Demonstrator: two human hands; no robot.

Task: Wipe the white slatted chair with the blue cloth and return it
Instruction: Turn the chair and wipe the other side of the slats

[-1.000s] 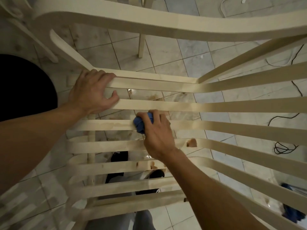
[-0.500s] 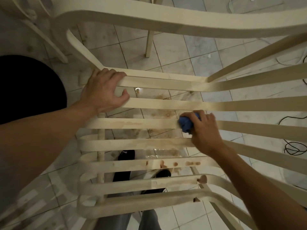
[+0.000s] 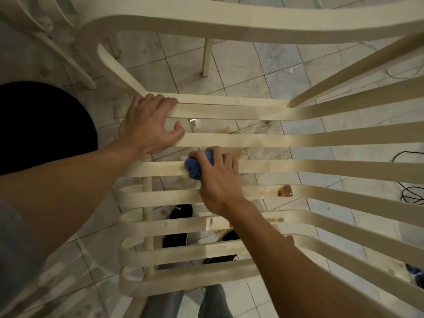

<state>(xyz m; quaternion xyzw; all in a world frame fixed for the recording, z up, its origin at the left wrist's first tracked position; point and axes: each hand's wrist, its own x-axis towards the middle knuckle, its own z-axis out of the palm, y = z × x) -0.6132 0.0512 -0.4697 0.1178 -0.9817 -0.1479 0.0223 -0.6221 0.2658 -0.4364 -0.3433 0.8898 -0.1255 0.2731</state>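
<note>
Right grip wrapped round soft, wadded blue cloth on middle slat; left grip clasps far slat. I judge chair light, stiff; hold by slats.

The floor of pale grey marbled tiles with dark grout lines lies in dim, warm light. A brownish wet stain marks it. A coiled black cable lies at the right. A second white plastic chair stands at the upper left, near a large round black shape.
</note>
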